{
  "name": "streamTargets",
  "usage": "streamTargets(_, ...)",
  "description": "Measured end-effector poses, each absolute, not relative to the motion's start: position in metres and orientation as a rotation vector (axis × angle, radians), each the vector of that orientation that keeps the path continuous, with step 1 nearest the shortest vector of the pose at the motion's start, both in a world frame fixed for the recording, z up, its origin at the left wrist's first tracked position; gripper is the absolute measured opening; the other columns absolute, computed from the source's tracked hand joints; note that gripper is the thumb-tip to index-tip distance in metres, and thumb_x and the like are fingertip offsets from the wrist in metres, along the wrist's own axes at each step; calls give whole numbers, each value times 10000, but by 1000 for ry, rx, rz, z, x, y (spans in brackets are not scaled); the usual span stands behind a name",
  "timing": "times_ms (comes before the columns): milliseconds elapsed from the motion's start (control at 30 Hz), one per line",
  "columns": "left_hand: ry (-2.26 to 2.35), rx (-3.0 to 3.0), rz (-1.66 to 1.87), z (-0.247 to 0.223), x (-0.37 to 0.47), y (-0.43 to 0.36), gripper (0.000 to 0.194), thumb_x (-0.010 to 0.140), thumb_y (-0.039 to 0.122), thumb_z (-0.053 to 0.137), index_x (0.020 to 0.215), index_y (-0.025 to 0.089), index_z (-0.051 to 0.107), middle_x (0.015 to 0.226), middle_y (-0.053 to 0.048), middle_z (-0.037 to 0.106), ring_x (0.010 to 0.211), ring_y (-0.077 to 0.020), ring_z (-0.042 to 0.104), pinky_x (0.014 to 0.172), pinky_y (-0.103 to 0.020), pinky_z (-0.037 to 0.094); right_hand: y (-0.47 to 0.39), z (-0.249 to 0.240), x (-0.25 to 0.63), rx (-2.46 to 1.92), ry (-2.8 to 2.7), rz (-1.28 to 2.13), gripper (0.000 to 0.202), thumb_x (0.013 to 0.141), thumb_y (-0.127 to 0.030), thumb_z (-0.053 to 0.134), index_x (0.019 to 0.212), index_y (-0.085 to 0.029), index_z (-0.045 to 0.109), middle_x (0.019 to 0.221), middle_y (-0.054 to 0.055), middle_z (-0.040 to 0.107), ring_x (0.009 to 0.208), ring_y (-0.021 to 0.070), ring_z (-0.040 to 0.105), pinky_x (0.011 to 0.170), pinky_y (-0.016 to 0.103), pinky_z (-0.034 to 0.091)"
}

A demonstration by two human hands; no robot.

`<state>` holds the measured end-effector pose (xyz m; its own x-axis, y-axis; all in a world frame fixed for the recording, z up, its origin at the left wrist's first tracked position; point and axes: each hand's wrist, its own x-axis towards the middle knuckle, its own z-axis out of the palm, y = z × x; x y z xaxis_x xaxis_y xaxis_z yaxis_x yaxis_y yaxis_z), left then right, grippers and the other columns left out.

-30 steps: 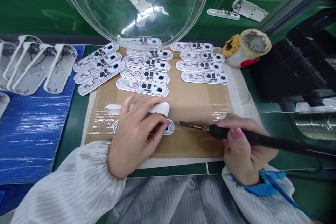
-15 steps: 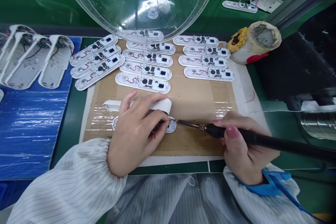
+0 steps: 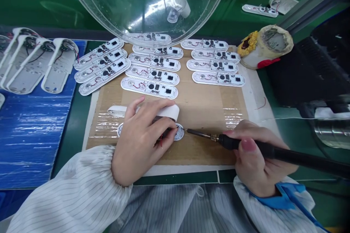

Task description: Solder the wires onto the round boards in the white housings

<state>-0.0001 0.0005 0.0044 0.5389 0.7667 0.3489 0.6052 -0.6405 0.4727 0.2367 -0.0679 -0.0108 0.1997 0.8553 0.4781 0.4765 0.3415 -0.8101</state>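
My left hand (image 3: 144, 138) lies over a white casing (image 3: 171, 112) and a white circuit-board panel (image 3: 179, 133), hiding most of both. Its thumb and index finger are pinched on a thin wire at the panel's right end. A red wire (image 3: 161, 142) shows between the fingers. In my right hand (image 3: 257, 158) is a black soldering iron (image 3: 201, 134), its handle gripped by closed fingers. The iron points left, with its fine tip by the panel's right end; contact is hard to make out.
Several finished-looking board panels (image 3: 149, 86) lie in rows on the cardboard (image 3: 205, 105). White casings (image 3: 56, 69) with wires rest on a blue sheet (image 3: 30, 134) at left. A clear round lens (image 3: 115, 0) hangs overhead. At right are a crusted pot (image 3: 273, 43) and a solder spool (image 3: 332, 131).
The soldering iron and my right hand have moved slightly right and towards me. My left hand keeps its pinch in place. The whole view has shifted a little.
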Motion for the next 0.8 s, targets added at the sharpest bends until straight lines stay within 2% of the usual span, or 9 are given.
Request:
streamTargets(133, 1134, 2477, 810, 3, -1, 1, 149, 1029, 166, 647, 905, 224, 708, 1338, -67, 720, 1239, -218, 680, 1207, -469, 316, -62, -13, 235, -1201, -1460, 408, 119, 997, -192, 671, 988, -235, 781, 730, -12, 695, 557, 134, 541, 487, 302, 406)
streamTargets(267, 1128, 2455, 813, 1, -3, 1, 141, 1049, 180, 644, 941, 242, 710, 1340, -44, 717, 1232, -192, 669, 1216, -437, 299, -64, -15, 238, -1179, -1482, 453, 130, 980, -148, 677, 1008, -227, 777, 739, -7, 711, 579, 136, 558, 506, 304, 429)
streamTargets(533, 1087, 2457, 766, 0, -6, 5, 173, 1074, 202, 606, 970, 252, 736, 1370, -35, 691, 1280, -194, 628, 1227, -434, 265, -66, -13, 240, -1205, -1501, 461, 130, 972, -167, 677, 1012, -240, 777, 744, -1, 721, 574, 144, 576, 497, 307, 445)
streamTargets(667, 1085, 2463, 765, 1, -6, 5, 168, 1071, 207, 613, 968, 247, 740, 1364, -41, 695, 1277, -201, 629, 1216, -437, 275, -67, -10, 241, -1182, -1548, 481, 175, 950, -118, 678, 1043, -235, 769, 795, 1, 743, 614, 145, 599, 535, 308, 473)
streamTargets(800, 1078, 2461, 743, 3, -7, 6, 165, 1068, 212, 617, 971, 243, 747, 1375, -48, 693, 1281, -217, 627, 1207, -462, 288, -66, -11, 244, -1137, -1611, 492, 198, 921, -84, 676, 1055, -202, 761, 760, -4, 707, 622, 140, 599, 540, 306, 469)
